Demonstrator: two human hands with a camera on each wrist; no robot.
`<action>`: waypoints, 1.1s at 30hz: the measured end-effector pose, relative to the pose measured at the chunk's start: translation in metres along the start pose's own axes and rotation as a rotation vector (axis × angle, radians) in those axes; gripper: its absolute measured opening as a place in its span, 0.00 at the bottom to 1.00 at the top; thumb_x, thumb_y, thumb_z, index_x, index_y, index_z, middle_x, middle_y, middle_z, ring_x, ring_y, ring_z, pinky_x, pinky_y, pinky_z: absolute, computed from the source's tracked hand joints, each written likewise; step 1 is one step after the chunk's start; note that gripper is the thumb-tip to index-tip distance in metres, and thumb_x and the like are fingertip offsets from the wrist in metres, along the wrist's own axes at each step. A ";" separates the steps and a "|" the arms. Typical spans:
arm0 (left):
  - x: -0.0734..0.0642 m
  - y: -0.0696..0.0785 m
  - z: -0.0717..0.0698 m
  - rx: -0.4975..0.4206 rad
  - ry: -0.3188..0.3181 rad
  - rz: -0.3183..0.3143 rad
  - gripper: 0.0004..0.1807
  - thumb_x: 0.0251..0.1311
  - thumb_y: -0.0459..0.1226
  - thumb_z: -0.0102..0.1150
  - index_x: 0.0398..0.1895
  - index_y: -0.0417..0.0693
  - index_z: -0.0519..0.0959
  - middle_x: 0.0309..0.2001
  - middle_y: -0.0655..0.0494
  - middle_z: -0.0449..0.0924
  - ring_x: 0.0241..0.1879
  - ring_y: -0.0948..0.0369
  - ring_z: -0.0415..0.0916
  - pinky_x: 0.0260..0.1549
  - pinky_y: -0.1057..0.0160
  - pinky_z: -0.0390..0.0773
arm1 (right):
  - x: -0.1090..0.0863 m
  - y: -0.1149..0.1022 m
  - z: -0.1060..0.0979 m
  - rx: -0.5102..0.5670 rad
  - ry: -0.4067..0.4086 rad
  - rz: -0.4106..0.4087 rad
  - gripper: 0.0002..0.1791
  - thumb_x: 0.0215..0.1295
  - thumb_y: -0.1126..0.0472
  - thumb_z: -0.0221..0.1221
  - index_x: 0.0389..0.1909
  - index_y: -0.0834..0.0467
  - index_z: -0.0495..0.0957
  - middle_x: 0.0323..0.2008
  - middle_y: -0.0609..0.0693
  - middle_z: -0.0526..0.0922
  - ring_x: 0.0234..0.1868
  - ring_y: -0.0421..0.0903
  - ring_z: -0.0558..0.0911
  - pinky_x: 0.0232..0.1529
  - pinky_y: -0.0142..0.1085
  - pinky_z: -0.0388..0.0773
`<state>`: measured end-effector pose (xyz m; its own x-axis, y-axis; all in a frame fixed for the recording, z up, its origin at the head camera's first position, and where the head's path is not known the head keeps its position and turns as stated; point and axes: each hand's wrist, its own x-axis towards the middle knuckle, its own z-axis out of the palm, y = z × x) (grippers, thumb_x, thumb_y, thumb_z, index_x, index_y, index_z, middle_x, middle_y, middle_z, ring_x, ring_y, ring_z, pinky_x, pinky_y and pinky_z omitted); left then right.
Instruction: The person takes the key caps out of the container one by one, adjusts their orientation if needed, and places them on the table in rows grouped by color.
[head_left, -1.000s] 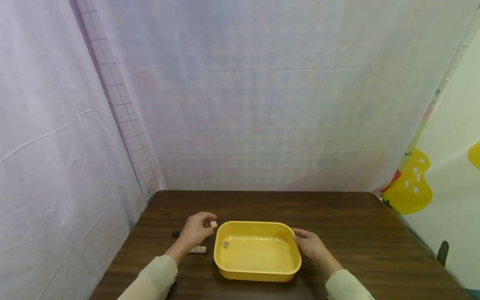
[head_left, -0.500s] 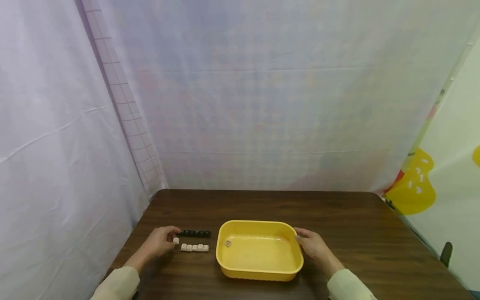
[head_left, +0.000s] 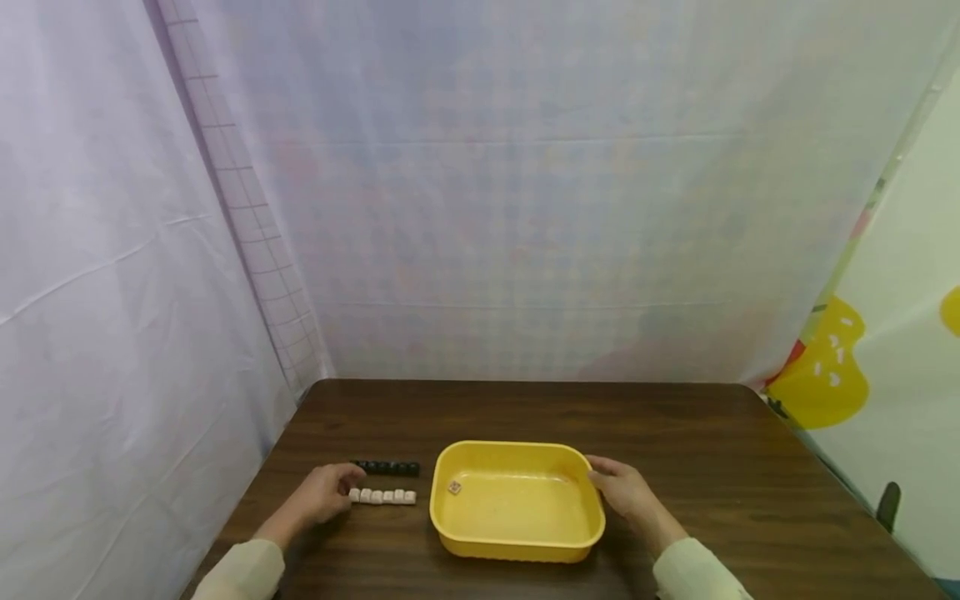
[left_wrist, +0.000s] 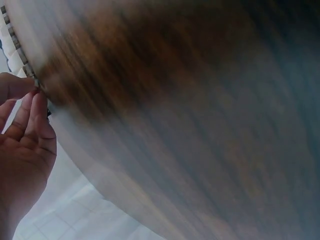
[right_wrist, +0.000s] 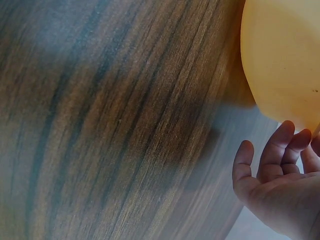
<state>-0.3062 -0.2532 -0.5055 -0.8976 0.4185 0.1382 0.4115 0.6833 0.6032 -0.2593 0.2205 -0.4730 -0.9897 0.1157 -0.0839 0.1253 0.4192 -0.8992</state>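
In the head view my left hand (head_left: 320, 493) is at the left end of a row of small white keycaps (head_left: 387, 497). Its thumb and fingertips pinch the end one, mostly hidden by the fingers; the left wrist view shows the fingertips close to the table in line with the row (left_wrist: 16, 57). Just behind lies a parallel row of black keycaps (head_left: 390, 468). A yellow plastic tub (head_left: 517, 552) stands to the right, with one keycap (head_left: 454, 487) lying in its left part. My right hand (head_left: 626, 496) holds the tub's right rim, thumb over the edge.
Everything stands on a dark wood-grain table (head_left: 690, 433) with rounded far corners. A pale curtain (head_left: 525, 250) hangs behind it, another cloth (head_left: 112, 333) on the left. On the right hangs a white cloth with yellow shapes (head_left: 821, 375).
My left hand has moved from beside the tub leftward with a white keycap, then lowered it to the left end of the white row. My right hand stays on the tub's rim.
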 end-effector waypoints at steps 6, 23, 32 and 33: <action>0.002 0.002 0.003 0.039 0.090 -0.032 0.25 0.39 0.23 0.63 0.47 0.36 0.81 0.40 0.50 0.81 0.37 0.56 0.76 0.37 0.55 0.78 | 0.000 -0.002 0.001 0.002 0.004 0.007 0.22 0.73 0.66 0.50 0.63 0.73 0.71 0.59 0.71 0.74 0.51 0.57 0.80 0.49 0.45 0.78; 0.030 0.072 0.036 -0.022 0.242 0.021 0.12 0.60 0.37 0.66 0.46 0.44 0.84 0.49 0.51 0.77 0.51 0.49 0.75 0.51 0.45 0.75 | 0.001 0.000 0.001 -0.006 0.001 0.017 0.22 0.73 0.65 0.50 0.64 0.72 0.70 0.62 0.71 0.71 0.57 0.62 0.76 0.55 0.51 0.74; 0.050 0.112 0.065 0.009 0.084 -0.036 0.16 0.62 0.45 0.65 0.49 0.46 0.84 0.59 0.41 0.71 0.56 0.43 0.72 0.51 0.41 0.73 | 0.001 0.002 0.001 0.008 -0.005 0.019 0.23 0.73 0.64 0.51 0.64 0.72 0.69 0.62 0.71 0.71 0.58 0.61 0.75 0.56 0.50 0.74; 0.051 0.116 0.067 0.030 0.075 -0.045 0.16 0.62 0.45 0.64 0.48 0.46 0.84 0.59 0.40 0.71 0.56 0.42 0.72 0.51 0.40 0.73 | 0.001 0.002 0.001 0.004 -0.004 0.010 0.23 0.73 0.65 0.50 0.64 0.73 0.69 0.62 0.71 0.71 0.59 0.63 0.74 0.56 0.52 0.73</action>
<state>-0.2938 -0.1125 -0.4811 -0.9243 0.3415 0.1703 0.3736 0.7188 0.5863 -0.2605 0.2203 -0.4751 -0.9888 0.1160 -0.0944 0.1346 0.4142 -0.9002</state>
